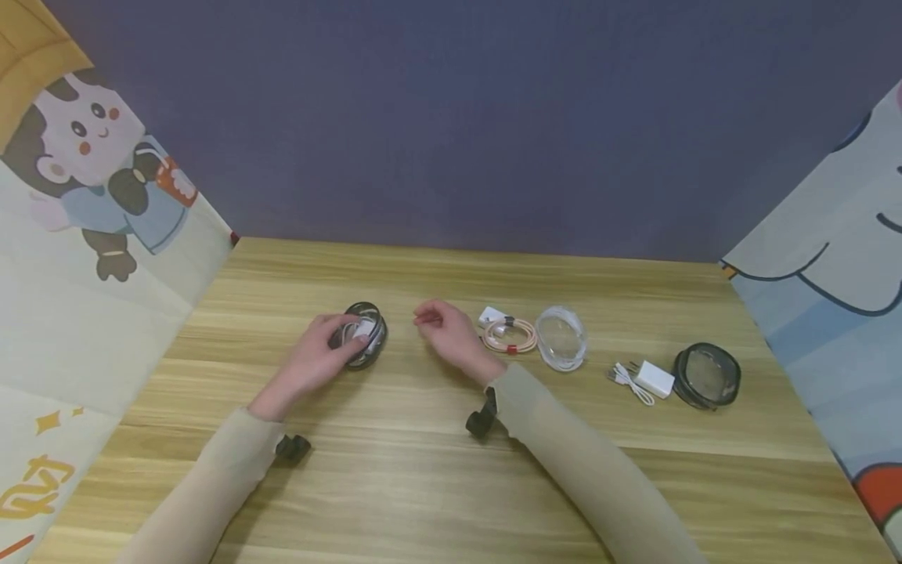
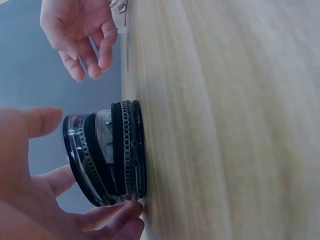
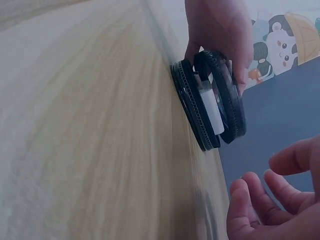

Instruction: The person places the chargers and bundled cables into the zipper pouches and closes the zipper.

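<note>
A small round see-through zip pouch [image 2: 131,150] with black edging stands on the table at centre left. My left hand [image 1: 313,356] holds it by the side, fingers around the back and thumb along the lid. The pouch's zip gapes in the right wrist view, and a white charger block [image 3: 212,111] shows inside. To the right of the pouch, my right hand [image 1: 453,337] hovers with loosely bent fingers, touching nothing.
Right of the right hand lie a white charger [image 1: 492,316], a coiled pink cable [image 1: 523,346] and a clear round pouch with white edging [image 1: 579,343]. Farther right are a white cable [image 1: 641,392], a white charger block [image 1: 655,379] and a black-edged round pouch [image 1: 733,376].
</note>
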Tool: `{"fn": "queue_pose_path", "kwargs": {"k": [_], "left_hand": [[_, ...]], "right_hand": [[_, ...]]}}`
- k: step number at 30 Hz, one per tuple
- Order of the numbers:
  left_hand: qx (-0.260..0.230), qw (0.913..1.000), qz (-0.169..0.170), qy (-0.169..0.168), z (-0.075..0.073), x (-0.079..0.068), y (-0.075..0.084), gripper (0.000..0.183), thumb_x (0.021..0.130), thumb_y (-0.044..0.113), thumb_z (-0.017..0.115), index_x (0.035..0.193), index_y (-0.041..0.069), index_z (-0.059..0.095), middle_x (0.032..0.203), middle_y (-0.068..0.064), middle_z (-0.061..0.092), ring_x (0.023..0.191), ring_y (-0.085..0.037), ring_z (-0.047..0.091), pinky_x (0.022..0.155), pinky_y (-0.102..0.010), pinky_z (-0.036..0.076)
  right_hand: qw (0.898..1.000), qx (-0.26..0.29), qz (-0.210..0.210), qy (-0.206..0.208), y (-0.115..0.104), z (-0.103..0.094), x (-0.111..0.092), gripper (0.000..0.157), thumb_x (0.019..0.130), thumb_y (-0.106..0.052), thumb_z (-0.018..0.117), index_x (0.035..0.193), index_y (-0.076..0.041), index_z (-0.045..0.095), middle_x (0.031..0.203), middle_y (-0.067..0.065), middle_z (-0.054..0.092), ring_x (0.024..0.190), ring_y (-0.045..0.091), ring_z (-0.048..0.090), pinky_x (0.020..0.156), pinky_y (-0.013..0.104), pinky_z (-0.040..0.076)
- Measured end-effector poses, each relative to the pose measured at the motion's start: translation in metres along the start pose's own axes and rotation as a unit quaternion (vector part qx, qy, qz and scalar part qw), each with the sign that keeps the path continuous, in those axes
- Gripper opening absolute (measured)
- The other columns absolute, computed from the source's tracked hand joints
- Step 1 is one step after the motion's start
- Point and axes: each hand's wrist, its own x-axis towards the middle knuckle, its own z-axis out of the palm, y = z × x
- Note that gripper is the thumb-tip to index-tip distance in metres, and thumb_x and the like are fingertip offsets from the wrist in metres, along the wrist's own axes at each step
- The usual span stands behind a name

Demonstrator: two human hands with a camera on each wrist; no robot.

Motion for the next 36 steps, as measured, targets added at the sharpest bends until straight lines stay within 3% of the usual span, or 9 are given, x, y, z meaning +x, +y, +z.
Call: {"fn": "queue_pose_path", "kwargs": {"k": [7,11,15,22,28,36], "left_hand": [[-0.011,0.9999,0.009,0.002,-0.002,0.003,0.001,0.055,0.099,0.044,0.057,0.142,0.009,0.053,0.143,-0.025,0.042,0.132,-0.045,0.041,0.109,-0.065,0.03],[-0.026,0.9995,0.018,0.005,-0.004,0.009,0.0,0.056,0.097,0.035,0.064,0.142,0.005,0.049,0.141,-0.027,0.046,0.125,-0.045,0.048,0.105,-0.064,0.036],[-0.038,0.9993,0.001,0.003,-0.004,0.015,0.0,0.069,0.093,0.034,0.069,0.145,-0.002,0.04,0.136,-0.029,0.05,0.119,-0.044,0.054,0.101,-0.06,0.043],[-0.003,0.9986,-0.045,-0.027,-0.006,0.02,0.001,0.089,0.089,0.047,0.071,0.148,-0.007,0.032,0.139,-0.034,0.047,0.126,-0.048,0.047,0.106,-0.061,0.037],[-0.018,0.997,-0.057,-0.049,-0.004,0.022,0.007,0.093,0.084,0.045,0.077,0.149,-0.006,0.032,0.141,-0.033,0.046,0.126,-0.049,0.047,0.104,-0.062,0.039],[-0.048,0.9965,-0.061,-0.031,-0.001,0.022,0.008,0.086,0.08,0.029,0.081,0.146,-0.005,0.036,0.135,-0.031,0.05,0.121,-0.046,0.051,0.101,-0.059,0.043]], "right_hand": [[1.0,0.004,0.014,-0.008,0.0,-0.002,-0.001,0.025,0.095,-0.008,0.061,0.12,-0.006,0.063,0.109,0.003,0.067,0.103,0.02,0.062,0.095,0.035,0.05],[1.0,0.006,0.014,-0.005,0.002,-0.004,-0.002,0.025,0.095,-0.009,0.061,0.119,-0.006,0.064,0.109,0.002,0.067,0.103,0.02,0.062,0.095,0.036,0.05],[1.0,0.01,0.013,0.0,0.001,-0.006,-0.003,0.023,0.095,-0.009,0.061,0.118,-0.007,0.064,0.109,0.002,0.067,0.103,0.02,0.062,0.094,0.036,0.05],[1.0,0.013,0.015,-0.001,0.001,-0.008,-0.004,0.024,0.095,-0.009,0.062,0.118,-0.006,0.064,0.11,0.003,0.067,0.103,0.02,0.062,0.094,0.035,0.051],[1.0,0.006,0.015,0.003,0.0,-0.011,-0.005,0.025,0.095,-0.011,0.062,0.119,-0.006,0.064,0.11,0.003,0.067,0.104,0.021,0.062,0.095,0.037,0.05],[1.0,0.008,0.015,0.006,0.005,-0.012,-0.004,0.023,0.096,-0.012,0.061,0.118,-0.006,0.065,0.111,0.002,0.067,0.106,0.02,0.062,0.095,0.036,0.05]]}}
